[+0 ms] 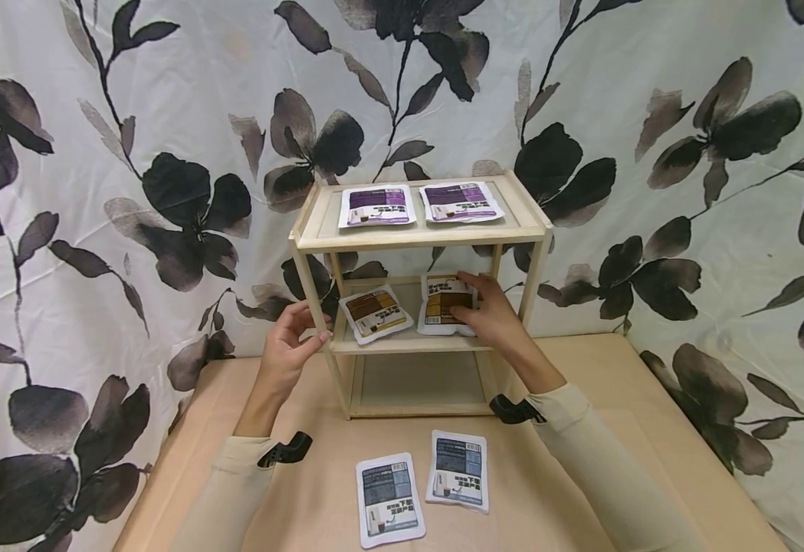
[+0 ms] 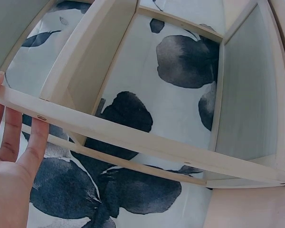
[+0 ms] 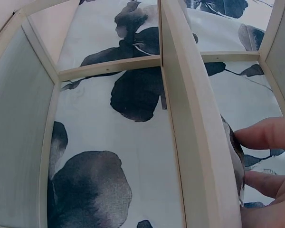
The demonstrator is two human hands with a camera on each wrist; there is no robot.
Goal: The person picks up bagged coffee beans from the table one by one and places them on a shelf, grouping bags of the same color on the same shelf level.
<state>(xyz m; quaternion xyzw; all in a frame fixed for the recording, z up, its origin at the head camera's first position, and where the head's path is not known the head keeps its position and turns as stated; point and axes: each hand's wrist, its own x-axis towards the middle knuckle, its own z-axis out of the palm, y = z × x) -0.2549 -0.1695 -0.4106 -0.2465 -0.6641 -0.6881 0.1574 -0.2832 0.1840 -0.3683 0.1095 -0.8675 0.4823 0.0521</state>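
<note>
A small wooden rack (image 1: 411, 345) with three levels stands on the table. My left hand (image 1: 290, 345) grips its left front post (image 1: 312, 291), thumb on one side and fingers on the other, as the left wrist view also shows. On the middle shelf, my right hand (image 1: 494, 310) holds a brown-and-white packet (image 1: 439, 307), its fingertips on the packet. Only the edge of that packet (image 3: 235, 159) shows in the right wrist view. To its left, a second brown-and-white packet (image 1: 376, 314) lies tilted on the same shelf.
Two purple-and-white packets (image 1: 377, 207) lie side by side on the top shelf. In front of the rack, two blue-grey packets (image 1: 391, 500) lie on the tan table (image 1: 291, 491). A floral cloth (image 1: 201, 77) hangs behind and at both sides.
</note>
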